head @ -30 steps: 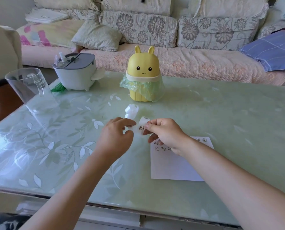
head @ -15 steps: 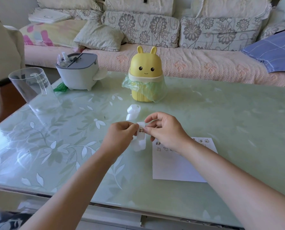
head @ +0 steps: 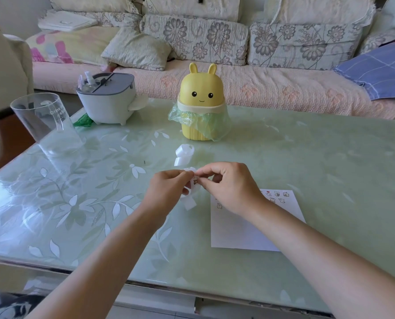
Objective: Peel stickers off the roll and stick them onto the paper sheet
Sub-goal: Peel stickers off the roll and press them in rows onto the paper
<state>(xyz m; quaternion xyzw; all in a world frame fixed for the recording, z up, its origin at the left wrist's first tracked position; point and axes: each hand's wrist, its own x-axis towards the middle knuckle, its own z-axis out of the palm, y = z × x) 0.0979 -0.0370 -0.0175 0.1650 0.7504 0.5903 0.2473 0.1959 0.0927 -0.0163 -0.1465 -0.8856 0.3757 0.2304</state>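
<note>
Left hand and right hand pinch the sticker strip

Both are clamped on it where they meet. Best, I judge, to hold the backing taut and lift one sticker edge slowly. Paper sheet lies just beneath the right wrist.

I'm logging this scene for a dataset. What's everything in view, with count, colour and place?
sticker strip: one, white, between both hands above the table; a curled part lies beyond them
paper sheet: one, white, on the table, right of the strip
stickers: several, small cartoon figures, top of the sheet; some hidden by the hand
rabbit bin: one, yellow with green liner, table's far middle
lidded container: one, white and grey, table's far left
cup: one, clear, table's left edge
table: one, pale green, leaf pattern
sofa: one, floral, behind the table
left hand: pinches the strip
right hand: pinches the strip's top
</note>
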